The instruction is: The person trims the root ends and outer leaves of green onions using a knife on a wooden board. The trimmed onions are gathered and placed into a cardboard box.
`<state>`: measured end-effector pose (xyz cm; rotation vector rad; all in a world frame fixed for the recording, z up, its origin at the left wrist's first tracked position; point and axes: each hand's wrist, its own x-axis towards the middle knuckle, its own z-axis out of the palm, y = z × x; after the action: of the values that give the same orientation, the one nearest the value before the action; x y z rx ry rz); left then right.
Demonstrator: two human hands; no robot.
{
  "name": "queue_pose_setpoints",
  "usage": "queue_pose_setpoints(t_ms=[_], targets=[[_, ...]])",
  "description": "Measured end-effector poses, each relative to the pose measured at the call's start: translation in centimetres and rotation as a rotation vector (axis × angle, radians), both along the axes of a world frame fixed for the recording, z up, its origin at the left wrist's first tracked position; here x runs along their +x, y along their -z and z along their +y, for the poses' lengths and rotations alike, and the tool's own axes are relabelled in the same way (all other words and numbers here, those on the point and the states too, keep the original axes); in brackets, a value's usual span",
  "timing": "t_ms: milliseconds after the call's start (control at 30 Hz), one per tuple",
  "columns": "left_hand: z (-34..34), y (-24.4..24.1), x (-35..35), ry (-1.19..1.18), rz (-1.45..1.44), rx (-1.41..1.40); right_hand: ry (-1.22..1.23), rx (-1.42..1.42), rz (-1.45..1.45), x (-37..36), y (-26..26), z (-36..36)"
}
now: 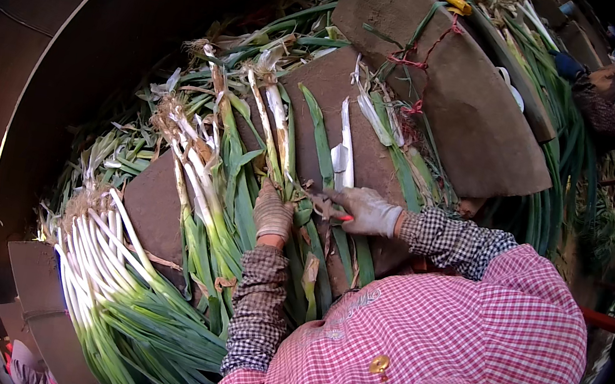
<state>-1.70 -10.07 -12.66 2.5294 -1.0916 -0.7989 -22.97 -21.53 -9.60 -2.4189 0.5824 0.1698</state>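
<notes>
My left hand (273, 211), in a work glove, is closed around the green part of a few untrimmed leeks or large scallions (279, 121), whose roots point away from me. My gloved right hand (366, 211) grips a small metal cutting tool with red on its handle (328, 207), seemingly scissors or pruners, close to the leaves by my left hand. More untrimmed stalks (199, 175) lie left of my left hand. At the lower left rests a pile of cleaned white stalks with roots and green leaves (105, 264). Peeled white strips (347, 145) lie beyond my right hand.
A brown board (455, 89) crossed by red twine stands at the upper right. Leaf scraps (122, 138) pile up along a dark curved wall (91, 18). At the far right, a co-worker's gloved hand (569, 66) is near more green stalks. Flat brown pieces (53, 327) sit at the lower left.
</notes>
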Motion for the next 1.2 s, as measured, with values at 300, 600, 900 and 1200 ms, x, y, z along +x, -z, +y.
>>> queue_pose_setpoints(t_ms=[300,600,900,1200], targets=[[1.3,0.5,0.8,-0.480,0.866,-0.486,0.009,0.210,-0.090,-1.5,-1.3,0.4],[1.5,2.4,1.1,-0.600,1.098,-0.575,-0.018,0.119,-0.146,2.9,0.7,-1.6],[-1.0,0.6,1.1,-0.455,0.692,-0.454,0.197,-0.047,-0.146,17.8,2.8,-14.6],[-3.8,0.2,4.1,-0.329,0.023,-0.182,-0.088,0.315,-0.089,2.7,-1.0,-2.7]])
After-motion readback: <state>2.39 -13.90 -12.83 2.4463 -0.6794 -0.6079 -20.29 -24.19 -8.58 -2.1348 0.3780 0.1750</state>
